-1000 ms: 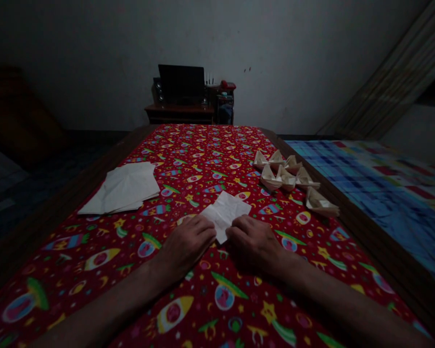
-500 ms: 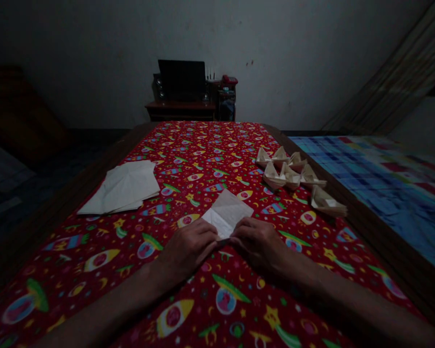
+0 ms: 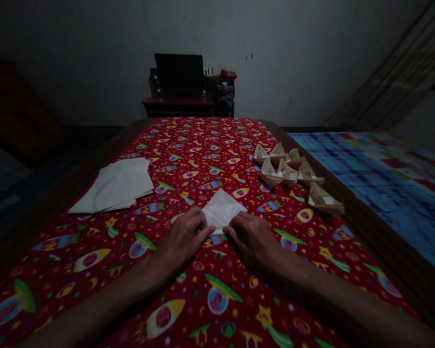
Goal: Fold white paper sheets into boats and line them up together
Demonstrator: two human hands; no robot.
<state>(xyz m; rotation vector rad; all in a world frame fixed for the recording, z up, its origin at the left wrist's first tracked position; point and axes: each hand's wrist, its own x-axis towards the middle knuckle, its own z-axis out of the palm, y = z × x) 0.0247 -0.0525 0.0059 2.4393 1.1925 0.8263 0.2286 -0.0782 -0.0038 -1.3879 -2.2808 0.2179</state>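
A folded sheet of paper [image 3: 222,211] lies on the red patterned cloth, its pointed corner facing away from me and its near edge folded straight. My left hand [image 3: 186,231] grips the paper's left side, thumb along the near edge. On the right side, my right hand [image 3: 252,234] pinches it with bent fingers, thumb close to the same edge. Parts of the paper under the fingers are hidden. To the left rests a stack of pale paper sheets [image 3: 114,186]. Several folded paper boats [image 3: 281,164] stand at the right, with one more folded paper boat [image 3: 324,199] nearer to me.
The red cloth [image 3: 210,314] with rockets and stars covers a dark wooden table [image 3: 362,237]. Beyond its far end are a black monitor [image 3: 179,73] and a red telephone [image 3: 228,74]. A checked blue sheet [image 3: 348,169] spreads at the right.
The near part of the paper has been folded over, away from me, leaving a smaller shape with a straight near edge. Both hands stay on it, and the view has shifted slightly.
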